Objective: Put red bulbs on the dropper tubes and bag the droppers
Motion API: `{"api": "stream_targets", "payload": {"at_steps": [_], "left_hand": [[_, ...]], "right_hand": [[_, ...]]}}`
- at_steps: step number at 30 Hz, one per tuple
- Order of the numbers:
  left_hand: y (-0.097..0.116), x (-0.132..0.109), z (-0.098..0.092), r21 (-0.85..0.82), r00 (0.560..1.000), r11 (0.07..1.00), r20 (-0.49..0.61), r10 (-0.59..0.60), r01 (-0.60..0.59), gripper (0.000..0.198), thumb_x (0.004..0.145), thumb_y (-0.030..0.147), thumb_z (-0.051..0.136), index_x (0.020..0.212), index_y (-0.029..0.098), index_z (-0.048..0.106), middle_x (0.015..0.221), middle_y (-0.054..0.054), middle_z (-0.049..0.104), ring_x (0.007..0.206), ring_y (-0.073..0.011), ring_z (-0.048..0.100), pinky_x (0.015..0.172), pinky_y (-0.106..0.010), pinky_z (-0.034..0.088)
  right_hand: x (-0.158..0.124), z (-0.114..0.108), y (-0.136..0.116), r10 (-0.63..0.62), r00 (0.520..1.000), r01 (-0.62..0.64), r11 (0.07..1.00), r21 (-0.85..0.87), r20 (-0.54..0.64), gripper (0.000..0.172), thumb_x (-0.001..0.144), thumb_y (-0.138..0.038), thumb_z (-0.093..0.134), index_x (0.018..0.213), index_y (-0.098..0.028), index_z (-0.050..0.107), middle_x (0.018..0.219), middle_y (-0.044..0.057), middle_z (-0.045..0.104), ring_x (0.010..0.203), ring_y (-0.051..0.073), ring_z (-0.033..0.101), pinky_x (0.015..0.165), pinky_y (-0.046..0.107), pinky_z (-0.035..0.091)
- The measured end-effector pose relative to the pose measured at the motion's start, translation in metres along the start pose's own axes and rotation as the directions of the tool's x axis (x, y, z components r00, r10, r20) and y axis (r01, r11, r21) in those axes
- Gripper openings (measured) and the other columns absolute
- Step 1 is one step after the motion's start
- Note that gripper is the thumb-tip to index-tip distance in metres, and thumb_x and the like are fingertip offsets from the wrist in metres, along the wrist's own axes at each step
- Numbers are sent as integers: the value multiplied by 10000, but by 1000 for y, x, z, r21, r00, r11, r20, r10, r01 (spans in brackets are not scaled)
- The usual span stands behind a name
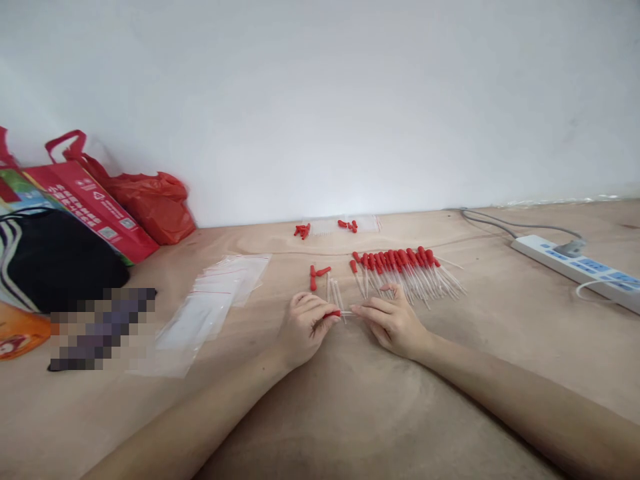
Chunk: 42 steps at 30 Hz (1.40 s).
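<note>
Left hand (311,323): fingertips closed on a red bulb (331,314), pinched between thumb and fingers. Right hand (395,323): thumb and fingertips closed on a thin clear tube (349,313), which runs across to the bulb; from where I stand, can't tell how far in it sits. Bulb and tube are both just in front of the dropper pile (407,267), off its left end. Landmark is that pile: red-topped tubes lying side by side, red ends toward the wall (350,100).

Left of the pile, near it: a few loose tubes (336,291), then some loose red bulbs (313,277). Behind the pile, toward the wall: a clear bag (327,225) lying flat, small red pieces (302,231) by it. Farther left of the pile: overlapping clear bags (215,293) with red lines, then a blurred-out dark item (107,330). Well left of the pile: red plastic bag (155,207), red printed bag (90,207), black bag (60,260). Well right of the pile: white power strip (580,269), grey plug (570,249) in it. All on a wooden table (320,413).
</note>
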State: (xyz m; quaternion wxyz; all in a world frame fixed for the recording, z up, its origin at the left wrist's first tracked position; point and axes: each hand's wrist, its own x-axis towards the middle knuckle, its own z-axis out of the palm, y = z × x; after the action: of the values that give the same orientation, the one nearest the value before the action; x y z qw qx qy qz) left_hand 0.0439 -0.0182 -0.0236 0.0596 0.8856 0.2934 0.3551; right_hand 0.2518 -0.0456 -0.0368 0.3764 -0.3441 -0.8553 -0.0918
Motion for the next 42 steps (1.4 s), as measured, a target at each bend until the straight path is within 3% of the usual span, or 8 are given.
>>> {"api": "stream_targets", "payload": {"at_steps": [6, 14, 22, 29, 34, 37, 40, 42], "left_hand": [[1, -1, -1, 16, 996, 997, 45, 75, -76, 131, 844, 226, 477, 814, 208, 602, 716, 14, 640, 704, -126, 551, 854, -346, 308], [2, -2, 2, 47, 993, 993, 58, 105, -107, 126, 836, 235, 480, 792, 201, 593, 684, 27, 634, 672, -112, 550, 917, -374, 262], [6, -4, 1, 104, 989, 986, 86, 120, -129, 124, 831, 229, 458, 785, 198, 568, 694, 15, 619, 690, -120, 543, 940, -369, 273], [6, -2, 1, 132, 991, 986, 104, 86, -99, 113, 830, 230, 471, 811, 208, 580, 721, 17, 628, 726, -128, 551, 951, -379, 245], [0, 3, -1, 197, 999, 980, 11, 31, -32, 228, 784, 349, 547, 970, 219, 570, 873, -22, 628, 870, -182, 542, 943, -399, 251], [-9, 6, -3, 214, 984, 964, -108, -139, 159, 358, 762, 385, 555, 1063, 194, 517, 977, -62, 597, 930, -220, 520, 870, -398, 319], [-17, 7, -4, 175, 927, 916, -175, -331, 360, 278, 769, 324, 535, 1012, 190, 522, 943, -57, 597, 914, -227, 523, 798, -380, 364], [-20, 7, -5, 167, 901, 889, -170, -399, 425, 261, 748, 301, 556, 985, 193, 528, 919, -52, 597, 919, -237, 520, 783, -381, 371]], "right_hand": [[0, -2, 8, -80, 995, 79, 997, 3, 56, 347, 787, -72, 391, 1044, -223, 569, 723, -24, 621, 611, 88, 520, 802, 347, 239], [3, -3, 2, -149, 983, 164, 976, -146, 110, 285, 771, -79, 361, 882, -143, 615, 648, 9, 565, 567, 108, 443, 712, 333, 238], [6, 2, -9, -93, 987, 106, 990, -94, 132, 248, 748, -84, 381, 808, -138, 616, 641, 10, 518, 528, 104, 339, 647, 310, 227], [11, -1, -8, -29, 978, 47, 996, -80, 209, 219, 809, -141, 405, 842, -164, 620, 684, 14, 558, 608, 116, 409, 676, 307, 226], [15, -10, -4, 109, 962, -61, 980, -192, 249, 191, 817, -225, 446, 796, -183, 631, 713, 35, 591, 710, 154, 476, 648, 310, 214], [22, -14, 7, 367, 905, -317, 919, -236, 214, 199, 816, -242, 433, 795, -183, 622, 730, 33, 623, 712, 159, 519, 651, 303, 229], [36, -11, 20, 615, 772, -570, 782, -252, 162, 231, 812, -263, 412, 941, -174, 582, 769, 43, 649, 735, 173, 563, 663, 289, 265], [49, -3, 26, 704, 696, -648, 701, -297, 142, 270, 805, -256, 401, 1016, -152, 534, 789, 64, 656, 765, 196, 578, 674, 294, 283]]}}
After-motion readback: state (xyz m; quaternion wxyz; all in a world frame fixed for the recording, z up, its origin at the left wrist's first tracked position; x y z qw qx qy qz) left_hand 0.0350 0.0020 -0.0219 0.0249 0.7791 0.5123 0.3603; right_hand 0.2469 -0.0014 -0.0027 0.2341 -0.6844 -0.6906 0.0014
